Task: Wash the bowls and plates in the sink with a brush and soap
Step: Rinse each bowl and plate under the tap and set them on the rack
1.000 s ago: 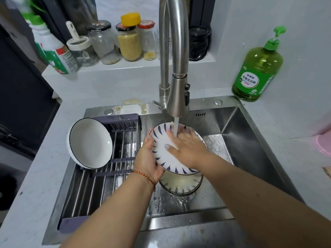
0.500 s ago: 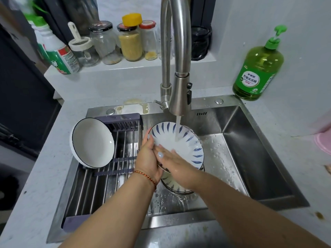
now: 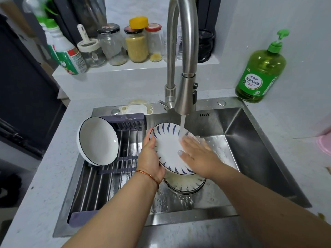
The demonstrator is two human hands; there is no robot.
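My left hand (image 3: 149,161) grips the left rim of a white plate with blue dashes (image 3: 167,145), tilted under the running water of the steel faucet (image 3: 185,93). My right hand (image 3: 196,155) lies flat with straight fingers on the plate's inner face, where the stream lands. Below it in the sink (image 3: 250,158) sits a stack of soapy dishes (image 3: 184,184). A white bowl with a dark rim (image 3: 97,141) leans on its side in the drying rack (image 3: 114,169). No brush is in view.
A green dish soap bottle (image 3: 260,72) stands on the counter at the back right. Jars (image 3: 137,45) and a cleaner bottle (image 3: 68,54) line the ledge behind the faucet. A pink object (image 3: 325,144) sits at the right edge.
My right hand has slid from the plate's lower left edge up onto its inner face under the stream. The plate stays held by my left hand, tilted a little differently.
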